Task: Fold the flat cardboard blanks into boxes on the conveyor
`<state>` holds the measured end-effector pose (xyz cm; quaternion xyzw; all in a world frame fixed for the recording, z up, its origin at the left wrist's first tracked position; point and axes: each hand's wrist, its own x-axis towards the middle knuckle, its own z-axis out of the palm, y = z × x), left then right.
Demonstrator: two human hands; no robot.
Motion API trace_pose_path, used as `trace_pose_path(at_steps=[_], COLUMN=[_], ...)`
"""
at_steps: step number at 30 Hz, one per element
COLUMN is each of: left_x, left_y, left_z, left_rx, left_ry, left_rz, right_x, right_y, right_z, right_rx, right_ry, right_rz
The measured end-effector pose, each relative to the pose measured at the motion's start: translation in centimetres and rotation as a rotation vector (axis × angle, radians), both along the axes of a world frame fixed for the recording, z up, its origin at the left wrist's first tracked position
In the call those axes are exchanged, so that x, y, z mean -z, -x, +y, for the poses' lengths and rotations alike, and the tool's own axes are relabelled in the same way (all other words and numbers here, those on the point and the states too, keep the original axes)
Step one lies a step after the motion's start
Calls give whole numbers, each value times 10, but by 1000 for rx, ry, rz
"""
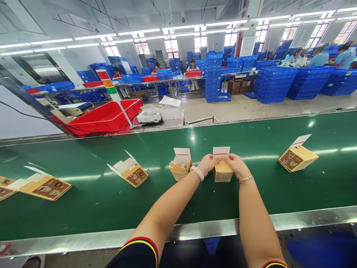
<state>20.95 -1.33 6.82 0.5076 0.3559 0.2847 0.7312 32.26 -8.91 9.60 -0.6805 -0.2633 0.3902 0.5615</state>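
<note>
While both of your hands meet at the top of the held box (223,173), its white flap (221,151) stands up with a red line across it. The held box sits on the green belt (206,203), in front of you. Your left hand (206,164) pinches near the left end of the flap's fold, and your right hand (236,163) pinches near the right end. The fingers of both are bent in and nearly closed, but you cannot tell from here how hard they press.

Just left of the held box is an open box (179,172), with its flaps up. Farther left is a tilted box (135,175), and well to the right is another box (298,159) with its flap up.

Your left wrist, with its pale band (197,173), is very close to the open box. If that arm swings out, it could bump the box or catch a flap. If one hand pushes harder than the other, the held box could twist, and the flap could bend crooked. If you press down too hard, the thin card could cave in. The belt looks shiny, so a sideways push could make the held box slide.
</note>
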Motion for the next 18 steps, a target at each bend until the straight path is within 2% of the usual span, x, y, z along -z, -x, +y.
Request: trace_pose_path(at_steps=[3, 5, 6, 9, 12, 15, 18], left_x=[-14, -22, -26, -33, -40, -48, -51], left_y=[19, 41, 53, 91, 119, 136, 145], left_z=[-15, -29, -36, -53, -63, -66, -66], left_rx=[-75, -102, -99, -77, -116, -176, -205], left_ry=[-93, -249, -338, -506, -578, -660, -707], left_rz=[77, 100, 106, 85, -7, -111, -123], right_x=[4, 10, 13, 19, 18, 16, 19], right_y=[-8, -9, -6, 7, 23, 29, 22], right_z=[-14, -29, -37, -61, -73, -73, -67], right_rx=[188, 294, 298, 176, 113, 58, -59], right_ry=[-96, -184, -226, -293, -207, -69, 54], right_rz=[-174, -423, -579, -1081, -1463, -1630, -1635])
